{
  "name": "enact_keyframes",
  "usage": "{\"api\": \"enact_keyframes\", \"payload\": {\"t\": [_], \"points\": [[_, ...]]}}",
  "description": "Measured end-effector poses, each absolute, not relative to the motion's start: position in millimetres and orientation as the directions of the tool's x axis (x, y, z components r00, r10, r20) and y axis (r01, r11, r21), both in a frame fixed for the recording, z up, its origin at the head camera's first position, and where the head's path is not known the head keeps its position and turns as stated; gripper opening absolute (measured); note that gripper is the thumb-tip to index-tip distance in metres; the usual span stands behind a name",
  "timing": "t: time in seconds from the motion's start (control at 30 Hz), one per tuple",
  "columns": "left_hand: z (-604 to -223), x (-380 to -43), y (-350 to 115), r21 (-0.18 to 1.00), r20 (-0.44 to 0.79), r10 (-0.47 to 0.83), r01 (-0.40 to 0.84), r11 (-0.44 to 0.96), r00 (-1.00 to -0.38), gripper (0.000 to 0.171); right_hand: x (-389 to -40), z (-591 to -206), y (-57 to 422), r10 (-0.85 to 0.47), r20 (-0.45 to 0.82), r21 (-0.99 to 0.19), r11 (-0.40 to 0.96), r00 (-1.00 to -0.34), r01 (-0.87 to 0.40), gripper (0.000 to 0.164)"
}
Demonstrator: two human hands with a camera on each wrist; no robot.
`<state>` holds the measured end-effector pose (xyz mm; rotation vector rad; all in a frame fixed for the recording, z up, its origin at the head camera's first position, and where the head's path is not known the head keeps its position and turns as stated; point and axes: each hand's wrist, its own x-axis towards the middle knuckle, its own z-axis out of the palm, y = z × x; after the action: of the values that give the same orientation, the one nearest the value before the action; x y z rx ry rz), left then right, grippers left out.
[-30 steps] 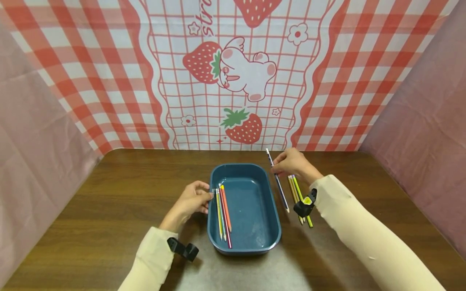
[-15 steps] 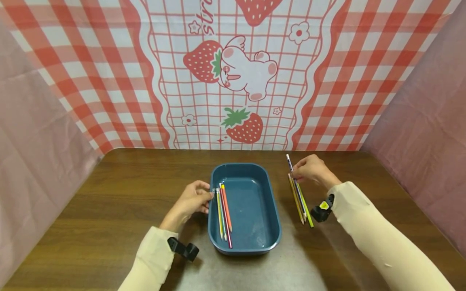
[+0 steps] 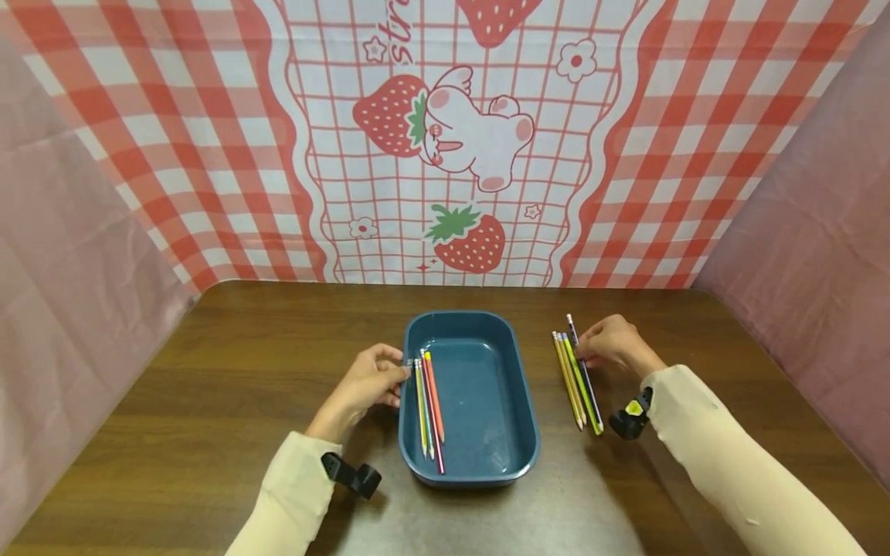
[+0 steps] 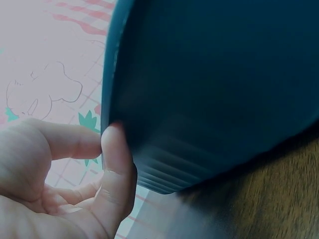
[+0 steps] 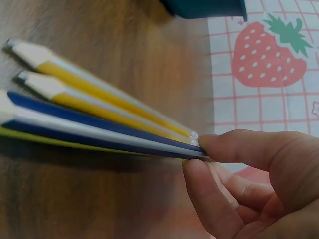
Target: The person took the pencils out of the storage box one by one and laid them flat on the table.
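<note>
Here's the dark-blue-and-white striped wooden pencil, just to the right of the tray, its sharpened end towards the near side and its top poking out past the fingers. The right hand has it in a tight grip, pinched between thumb and fingertip, and right alongside sits a slim yellow-green pencil, their near ends close together; whether the two touch, you can't tell. Next in line, two yellow pencils with pale stripes, side by side, sharpened tips facing the near side too. Across to the deep blue rectangular tray with rounded corners: a row of coloured pencils lies along its left wall, orange and dark red among them. Over there the left hand pinches the tray's rim, thumb and finger either side. All on a brown wood-grain bench, with a red-and-white checked strawberry-print cloth hanging behind and pink fabric at the sides.
</note>
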<state>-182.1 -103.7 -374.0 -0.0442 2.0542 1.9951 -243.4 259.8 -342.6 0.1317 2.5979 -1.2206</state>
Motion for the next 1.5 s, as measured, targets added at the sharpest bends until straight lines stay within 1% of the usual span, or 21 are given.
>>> {"api": "enact_keyframes", "payload": {"t": [0.3, 0.73, 1.03, 1.33, 1.5], "points": [[-374.0, -181.3, -104.9, 0.979, -0.202, 0.178, -0.197, 0.047, -0.963, 0.032, -241.2, -358.3, 265.4, 0.001, -0.319, -0.744, 0.619, -0.948, 0.251, 0.025], [-373.6, -180.9, -105.3, 0.98, -0.196, 0.168, -0.188, 0.061, -0.966, 0.031, -237.1, -361.3, 265.4, 0.003, -0.32, -0.726, 0.642, -0.947, 0.247, 0.024], [-374.1, -182.0, -104.4, 0.978, -0.205, 0.165, -0.197, 0.068, -0.965, 0.031, -237.0, -362.8, 268.6, 0.008, -0.319, -0.704, 0.667, -0.948, 0.243, 0.018], [-374.6, -182.0, -104.4, 0.978, -0.207, 0.162, -0.198, 0.07, -0.965, 0.03, -233.8, -364.6, 266.5, 0.021, -0.281, -0.684, 0.697, -0.959, 0.216, 0.019], [-375.0, -182.5, -104.5, 0.978, -0.205, 0.165, -0.196, 0.068, -0.965, 0.03, -232.9, -363.7, 266.6, 0.023, -0.282, -0.683, 0.698, -0.959, 0.217, 0.019]]}}
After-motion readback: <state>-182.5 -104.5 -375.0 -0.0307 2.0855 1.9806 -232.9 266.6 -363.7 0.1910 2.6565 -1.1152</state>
